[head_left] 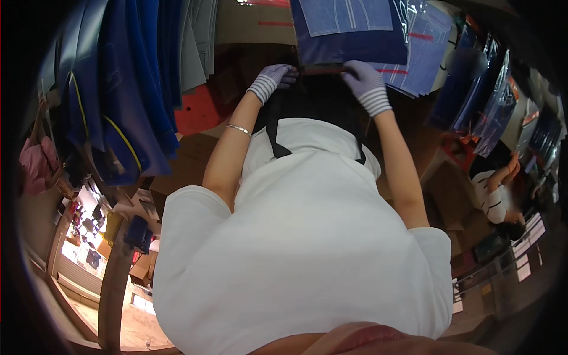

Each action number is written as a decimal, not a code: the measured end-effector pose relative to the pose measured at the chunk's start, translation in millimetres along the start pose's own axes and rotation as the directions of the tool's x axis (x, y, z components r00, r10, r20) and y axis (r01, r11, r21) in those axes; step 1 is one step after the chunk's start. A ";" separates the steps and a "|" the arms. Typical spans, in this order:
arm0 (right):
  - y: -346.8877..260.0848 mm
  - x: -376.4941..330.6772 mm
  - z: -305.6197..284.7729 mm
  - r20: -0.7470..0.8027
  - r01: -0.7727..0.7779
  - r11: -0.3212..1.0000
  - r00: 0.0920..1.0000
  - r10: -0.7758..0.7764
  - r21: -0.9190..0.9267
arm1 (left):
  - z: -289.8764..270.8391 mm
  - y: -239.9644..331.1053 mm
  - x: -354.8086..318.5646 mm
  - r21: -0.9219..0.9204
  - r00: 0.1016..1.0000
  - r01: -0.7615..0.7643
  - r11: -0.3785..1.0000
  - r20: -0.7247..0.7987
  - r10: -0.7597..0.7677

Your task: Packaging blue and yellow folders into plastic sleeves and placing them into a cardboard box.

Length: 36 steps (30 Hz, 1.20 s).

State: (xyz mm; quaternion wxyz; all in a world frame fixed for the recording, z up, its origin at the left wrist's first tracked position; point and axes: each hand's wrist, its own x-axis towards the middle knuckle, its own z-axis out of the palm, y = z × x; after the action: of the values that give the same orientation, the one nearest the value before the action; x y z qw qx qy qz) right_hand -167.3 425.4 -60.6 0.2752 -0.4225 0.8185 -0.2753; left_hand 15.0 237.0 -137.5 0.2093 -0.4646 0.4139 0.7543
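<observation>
Dim indoors from where I stand, strong light (71, 255) flooding one side, a dark upright post (112, 290) against it, a small bright window (142, 303) near the post, paler windows (522, 267) opposite, brown cardboard boxes (183, 160) around, a tan tabletop (251, 32)

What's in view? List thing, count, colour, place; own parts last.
Light sheet: 1, light blue, top centre
Dark sheet: 1, navy, under light sheet
Stitched sheets: several, blue, right of dark sheet
Hanging pieces: many, blue, upper left
Grey pieces: several, grey, beside hanging pieces
Wrapped items: several, blue under clear plastic, upper right
Red surface: 1, red, left of left hand
Cardboard boxes: at least 2, brown, both sides
Post: 1, brown, lower left
Co-workers: at least 2, pink clothing far left, white far right
Background clutter: uncountable
Bracelet: 1, silver, left forearm
Shirt: 1, white, centre
Left hand: 1, lavender glove, upper centre-left
Right hand: 1, lavender glove, upper centre-right
</observation>
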 end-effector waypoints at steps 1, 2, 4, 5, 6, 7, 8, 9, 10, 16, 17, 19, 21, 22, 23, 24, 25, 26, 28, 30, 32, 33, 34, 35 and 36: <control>-9.8 1.9 12.2 0.012 0.061 0.997 0.998 -0.060 -0.057 | 1.0 -3.5 -1.5 -0.075 1.000 -0.011 0.997 0.016 0.013; -18.5 5.8 22.9 0.064 0.082 0.992 0.995 -0.076 -0.101 | 1.8 -4.3 -0.1 -0.078 1.000 -0.004 0.997 0.023 0.006; -34.8 13.2 42.3 0.172 0.123 0.968 0.981 -0.086 -0.218 | 5.8 1.6 -0.4 -0.136 0.997 0.010 0.991 0.071 0.000; -41.1 16.7 50.4 0.224 0.145 0.945 0.971 -0.080 -0.292 | 7.0 -0.4 0.4 -0.141 0.997 0.014 0.990 0.074 -0.003; -45.6 20.7 58.7 0.236 0.166 0.929 0.968 -0.089 -0.331 | 6.8 -1.7 3.1 -0.176 0.998 0.015 0.984 0.058 -0.005; -47.8 24.1 64.5 0.239 0.168 0.928 0.967 -0.089 -0.332 | 6.5 -3.5 5.4 -0.211 0.999 0.017 0.977 0.042 -0.008; -49.4 26.3 69.9 0.260 0.165 0.913 0.963 -0.068 -0.372 | 6.2 -6.0 7.1 -0.212 0.999 0.019 0.977 0.043 -0.010; -50.6 29.4 72.7 0.276 0.158 0.896 0.960 -0.042 -0.415 | 9.1 -1.9 5.0 -0.232 1.000 0.020 0.973 0.019 -0.016; -50.5 32.4 74.3 0.272 0.148 0.892 0.962 -0.029 -0.427 | 12.1 2.3 3.2 -0.250 1.000 0.021 0.968 -0.004 -0.023; -67.1 45.7 85.3 0.214 0.151 0.924 0.974 -0.078 -0.350 | -12.2 -11.4 21.7 0.300 0.912 -0.402 0.865 0.049 0.407; -75.2 44.9 80.4 0.197 0.168 0.937 0.974 -0.110 -0.307 | -21.0 -21.2 25.9 0.342 0.905 -0.394 0.853 -0.018 0.425; -57.2 27.6 37.7 0.155 -0.029 0.982 0.986 0.058 -0.187 | -1.3 3.5 9.3 -0.464 0.991 -0.076 0.883 -0.131 0.016; -19.1 -10.3 -22.3 -0.210 -0.265 0.949 0.951 0.227 -0.173 | -23.7 8.2 -4.8 -0.456 0.962 -0.096 0.885 -0.270 -0.034; 12.6 -40.9 -66.5 -0.323 -0.331 0.841 0.925 0.200 -0.428 | -35.7 3.1 -10.9 -0.454 0.954 -0.116 0.883 -0.299 -0.028; 49.0 -61.7 -115.5 -0.450 -0.677 0.722 0.694 0.561 -0.143 | -39.4 2.3 -12.7 -0.446 0.949 -0.131 0.885 -0.314 -0.017; 98.5 -116.9 -158.9 -0.717 -0.677 0.734 0.482 0.503 0.060 | -37.1 4.3 -9.0 -0.448 0.956 -0.130 0.884 -0.292 -0.008; 126.9 -164.6 -193.7 -0.804 -0.781 0.623 0.341 0.487 0.047 | -37.1 1.3 -9.1 -0.525 0.974 -0.101 0.845 -0.226 -0.024; 110.4 -176.0 -194.0 -0.762 -0.788 0.616 0.407 0.503 -0.015 | -38.6 -1.0 -9.9 -0.597 0.984 -0.074 0.799 -0.173 -0.038; 101.4 -177.4 -169.2 -0.577 -0.701 0.697 0.635 0.513 -0.151 | -21.9 4.1 -12.6 -0.561 0.992 -0.009 0.828 -0.109 -0.063; 61.4 -151.7 -112.1 -0.124 -0.549 0.834 0.833 0.539 -0.061 | -23.9 -11.9 -9.3 -0.516 0.999 0.043 0.856 0.004 -0.048; 30.2 -120.0 -54.1 0.381 -0.455 0.883 0.801 0.462 -0.116 | -31.4 -25.6 -2.8 -0.594 0.997 0.015 0.804 0.075 0.036; 18.1 -104.3 -26.7 0.512 -0.376 0.927 0.796 0.322 0.001 | -34.9 -25.4 0.2 -0.669 0.982 -0.003 0.743 0.139 0.130; 2.2 -86.6 -4.5 0.480 -0.209 0.976 0.864 0.153 0.064 | -35.6 -22.7 0.4 -0.761 0.968 -0.007 0.649 0.157 0.195; -16.0 -67.4 6.6 0.468 -0.210 0.968 0.875 0.125 0.135 | -28.6 -11.8 0.9 -0.758 0.967 -0.005 0.653 0.162 0.195; -24.5 -49.4 17.8 0.419 -0.190 0.951 0.905 0.074 0.243 | -15.5 9.6 -0.4 -0.829 0.956 -0.048 0.557 0.124 0.266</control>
State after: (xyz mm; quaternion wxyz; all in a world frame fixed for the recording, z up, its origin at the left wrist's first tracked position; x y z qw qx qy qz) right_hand -117.6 451.1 -45.5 0.5132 -0.3706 0.7238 -0.2746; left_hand 16.7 218.8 -136.6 -0.0504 -0.3767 0.0305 0.9244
